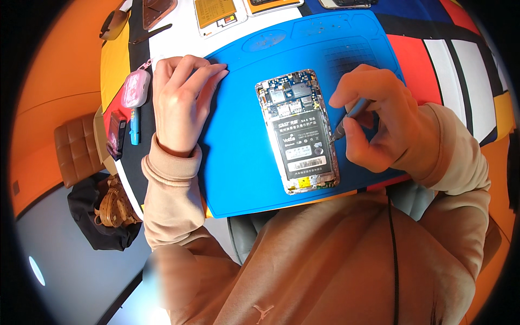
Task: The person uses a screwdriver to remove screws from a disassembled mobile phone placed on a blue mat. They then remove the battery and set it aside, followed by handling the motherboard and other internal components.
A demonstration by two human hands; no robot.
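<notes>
An opened phone (299, 93) lies face down on a blue work mat (238, 184), its circuit board bare at the far end. Below the board sits a black battery (300, 142) with printed labels. My right hand (387, 124) pinches a slim grey pen-shaped tool (357, 108) between thumb and fingers. The tool's tip points at the phone's right edge beside the battery; whether it touches, I cannot tell. At the mat's left edge rests my left hand (184, 97), fingers loosely bent and holding nothing visible. Its thumb is mostly hidden.
Left of my left hand lie a pink case (136, 88), a blue tube-like item (135, 127) and a small dark box (116, 135). Along the far side are a reddish phone (158, 12), a phone with a gold battery (215, 12) and other devices. A patterned cloth covers the table.
</notes>
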